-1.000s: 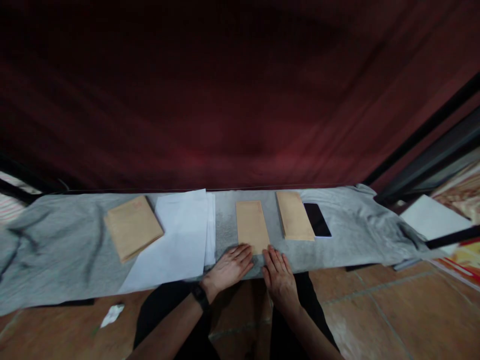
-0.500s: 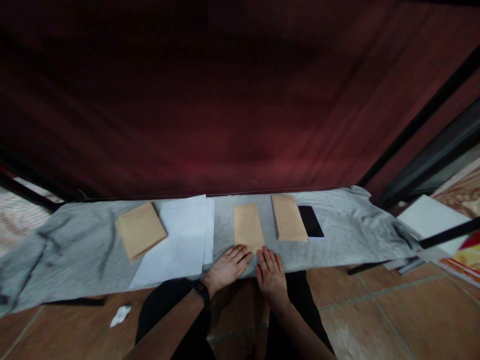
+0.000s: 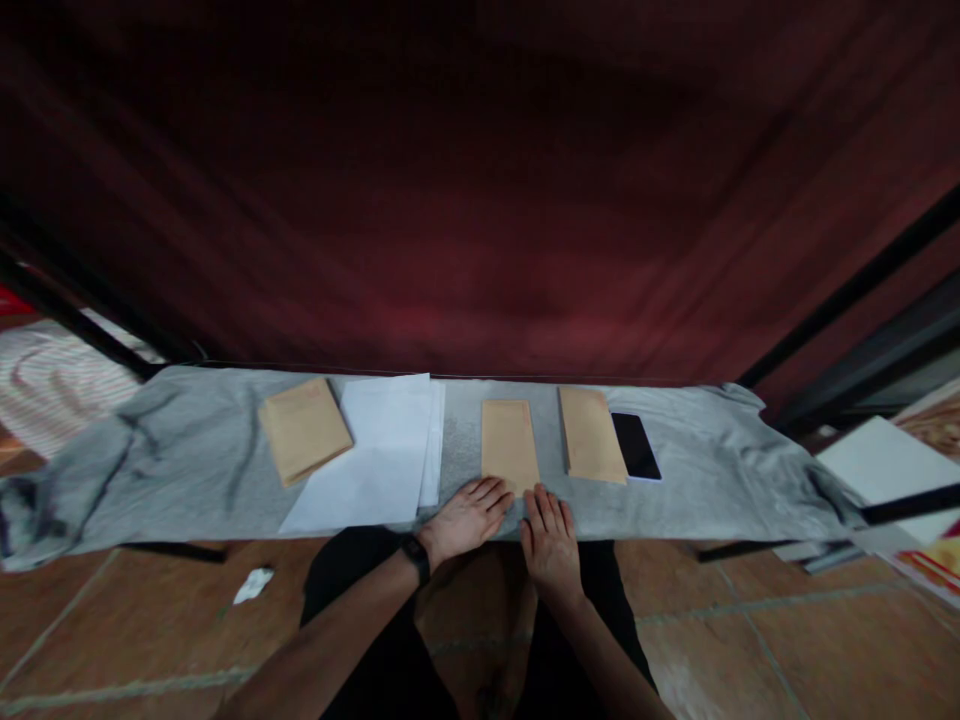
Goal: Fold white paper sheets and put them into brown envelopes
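Observation:
A brown paper envelope lies flat on the grey cloth in front of me, its near end under my fingers. My left hand, with a dark band at the wrist, rests with outstretched fingers on the envelope's lower left edge. At its lower right corner lie the fingertips of my right hand, flat and slightly spread. White paper sheets are left of the envelope, with a stack of brown envelopes overlapping their left side. More brown envelopes lie to the right, beside a dark-screened phone.
The narrow bench is covered with a grey cloth. Behind it hangs a dark red curtain, with black metal bars at the sides. A crumpled white tissue lies on the tiled floor. My knees are under the front edge.
The view has shifted and tilted a little, so the bench sits differently in the picture. Both hands stay at the envelope's near end, the fingers almost unmoved.

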The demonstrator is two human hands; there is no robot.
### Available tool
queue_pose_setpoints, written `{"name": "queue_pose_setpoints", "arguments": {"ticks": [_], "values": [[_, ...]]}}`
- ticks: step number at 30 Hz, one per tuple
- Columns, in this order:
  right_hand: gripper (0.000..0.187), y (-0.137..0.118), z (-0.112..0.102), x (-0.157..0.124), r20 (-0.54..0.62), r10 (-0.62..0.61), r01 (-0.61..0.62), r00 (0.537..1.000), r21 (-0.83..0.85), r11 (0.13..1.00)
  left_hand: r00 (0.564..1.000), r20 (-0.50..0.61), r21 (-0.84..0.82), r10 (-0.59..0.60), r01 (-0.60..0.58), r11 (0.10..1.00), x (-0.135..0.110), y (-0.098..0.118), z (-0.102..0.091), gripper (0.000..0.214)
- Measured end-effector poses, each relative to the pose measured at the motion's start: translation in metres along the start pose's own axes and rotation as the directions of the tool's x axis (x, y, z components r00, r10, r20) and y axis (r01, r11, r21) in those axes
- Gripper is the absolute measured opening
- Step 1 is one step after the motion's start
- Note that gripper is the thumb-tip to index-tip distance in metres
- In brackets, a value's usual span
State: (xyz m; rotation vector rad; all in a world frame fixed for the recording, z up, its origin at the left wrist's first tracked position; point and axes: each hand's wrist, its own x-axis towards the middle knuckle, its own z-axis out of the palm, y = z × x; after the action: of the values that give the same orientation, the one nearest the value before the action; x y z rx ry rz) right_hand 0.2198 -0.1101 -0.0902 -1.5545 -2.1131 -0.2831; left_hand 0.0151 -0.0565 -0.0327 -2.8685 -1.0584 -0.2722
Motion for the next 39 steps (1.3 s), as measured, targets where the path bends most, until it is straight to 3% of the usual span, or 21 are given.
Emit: {"name": "queue_pose_setpoints", "arguments": {"ticks": [13, 22, 32, 39], "values": [[0.053, 0.003, 0.002, -0.002, 0.026, -0.009, 0.009, 1.0, 0.023, 1.0, 0.995, 0.023, -0.049, 0.095, -0.094, 0.994, 0.005, -0.01, -0.005, 0.035], [0.05, 0.005, 0.0, 0.001, 0.078, -0.003, 0.0, 0.997, 0.031, 1.0, 0.999, 0.012, -0.123, 0.05, -0.048, 0.991, 0.005, -0.007, -0.005, 0.045], [0.052, 0.004, -0.004, 0.001, 0.096, -0.028, 0.028, 0.995, 0.007, 1.0, 0.996, 0.036, -0.226, 0.079, -0.068, 0.972, 0.007, -0.01, -0.006, 0.049], [0.053, 0.003, -0.01, 0.004, 0.09, -0.035, 0.034, 0.995, 0.002, 0.999, 0.998, -0.022, -0.242, 0.067, -0.07, 0.968, 0.008, -0.012, 0.0, 0.046]]}}
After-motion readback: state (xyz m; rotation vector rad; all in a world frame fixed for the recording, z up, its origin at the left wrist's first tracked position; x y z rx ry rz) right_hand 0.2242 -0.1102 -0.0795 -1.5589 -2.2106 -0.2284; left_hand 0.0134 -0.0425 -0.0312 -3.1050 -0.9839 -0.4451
